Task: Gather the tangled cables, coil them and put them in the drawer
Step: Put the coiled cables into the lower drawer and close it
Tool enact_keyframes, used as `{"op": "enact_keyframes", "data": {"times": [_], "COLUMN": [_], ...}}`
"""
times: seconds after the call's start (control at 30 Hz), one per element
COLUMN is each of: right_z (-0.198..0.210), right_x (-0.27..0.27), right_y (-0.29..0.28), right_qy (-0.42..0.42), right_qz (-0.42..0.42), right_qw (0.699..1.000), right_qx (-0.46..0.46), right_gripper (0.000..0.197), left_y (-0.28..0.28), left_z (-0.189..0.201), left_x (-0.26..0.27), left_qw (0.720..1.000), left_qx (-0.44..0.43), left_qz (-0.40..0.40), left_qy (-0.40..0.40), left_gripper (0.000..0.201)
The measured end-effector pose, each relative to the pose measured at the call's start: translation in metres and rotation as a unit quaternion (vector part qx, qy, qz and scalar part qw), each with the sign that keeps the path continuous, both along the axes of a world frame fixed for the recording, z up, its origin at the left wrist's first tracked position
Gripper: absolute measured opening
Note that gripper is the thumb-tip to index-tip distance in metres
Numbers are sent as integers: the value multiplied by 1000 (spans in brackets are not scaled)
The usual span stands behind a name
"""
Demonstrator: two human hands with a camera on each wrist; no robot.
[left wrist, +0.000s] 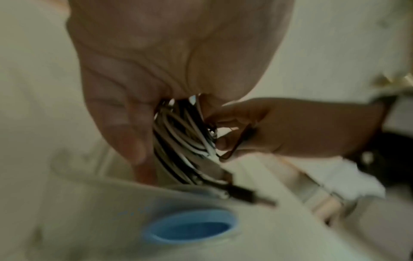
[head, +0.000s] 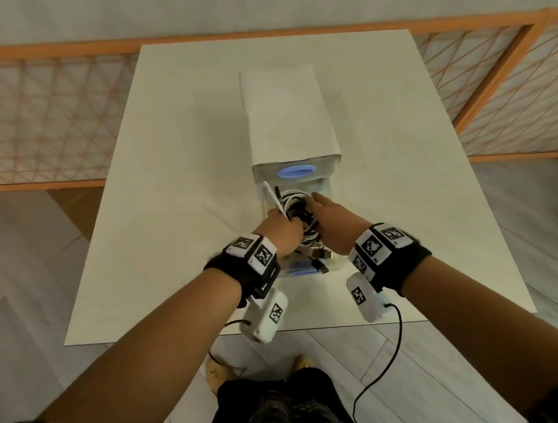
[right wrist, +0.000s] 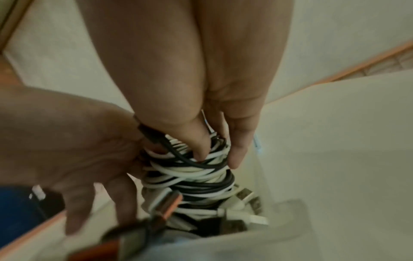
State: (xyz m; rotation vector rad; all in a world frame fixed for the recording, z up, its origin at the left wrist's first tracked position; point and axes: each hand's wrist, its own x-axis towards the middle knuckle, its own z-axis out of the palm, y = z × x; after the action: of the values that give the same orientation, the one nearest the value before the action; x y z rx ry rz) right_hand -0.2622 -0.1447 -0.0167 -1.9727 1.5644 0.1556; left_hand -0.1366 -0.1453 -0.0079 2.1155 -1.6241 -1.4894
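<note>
Both bare forearms reach forward to frame centre. Left hand [head: 281, 228] and right hand [head: 328, 221] face each other, fingers curled, gripping from either side.

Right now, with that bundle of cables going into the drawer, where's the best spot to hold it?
Around the thick wound middle of the cable bundle, from above and from both sides, as the left hand and right hand probably do now. The black and white loops are packed tightest there, while plugs dangle loose at the near end, and the open drawer leaves only the top free.
</note>
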Motion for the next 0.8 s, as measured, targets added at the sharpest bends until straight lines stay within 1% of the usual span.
{"op": "enact_keyframes", "data": {"times": [0.03,0.07,0.13,0.2,0.27,0.3,0.37,0.43,0.5,0.53,0.57,0.63,0.67,0.7,0.73,0.77,0.8], "right_z": [-1,-3,-6,-7,-9,-11,-15,-23,-33,-34,-40,-49,-56,-59,-56,-56,-54], "right_x": [1,2,6,11,16,18,25,32,36,36,36,34,31,29,28,27,26], "right_y": [2,5,15,28,40,45,49,50,47,46,45,42,40,36,33,31,29], "right_qy": [23,47,61,25,-17,-19,29,82,117,114,107,111,107,100,103,114,124], "right_qz": [15,28,42,56,67,85,129,139,148,138,132,126,118,111,113,117,127], "right_qw": [1000,999,997,998,997,996,989,983,978,980,982,984,986,988,987,985,983], "right_qx": [-1,0,0,-2,-14,-33,-60,-89,-91,-91,-81,-53,-54,-47,-45,-47,-52], "right_gripper": [74,80,93,98,94,89,80,81,86,87,86,80,80,83,81,74,64], "left_y": [1,3,4,3,5,5,8,13,17,18,19,20,19,17,16,13,8], "left_z": [-1,-1,-3,-10,-14,-17,-21,-23,-20,-17,-15,-13,-11,-8,-3,3,9], "left_x": [1,1,-4,-11,-13,-14,-13,-11,-4,2,8,21,26,31,35,38,40], "left_qw": [996,985,953,913,867,846,810,785,762,762,779,847,876,894,907,913,914], "left_qx": [-19,-36,-62,-74,-50,-38,-47,-80,-127,-149,-165,-179,-180,-178,-171,-164,-165], "left_qz": [-60,-105,-179,-236,-263,-277,-305,-326,-351,-355,-346,-308,-294,-286,-283,-284,-286], "left_qy": [-70,-133,-235,-324,-421,-453,-498,-520,-530,-521,-496,-395,-338,-294,-261,-243,-237], "left_gripper": [34,32,36,36,35,36,38,44,53,55,55,56,58,59,60,61,62]}}
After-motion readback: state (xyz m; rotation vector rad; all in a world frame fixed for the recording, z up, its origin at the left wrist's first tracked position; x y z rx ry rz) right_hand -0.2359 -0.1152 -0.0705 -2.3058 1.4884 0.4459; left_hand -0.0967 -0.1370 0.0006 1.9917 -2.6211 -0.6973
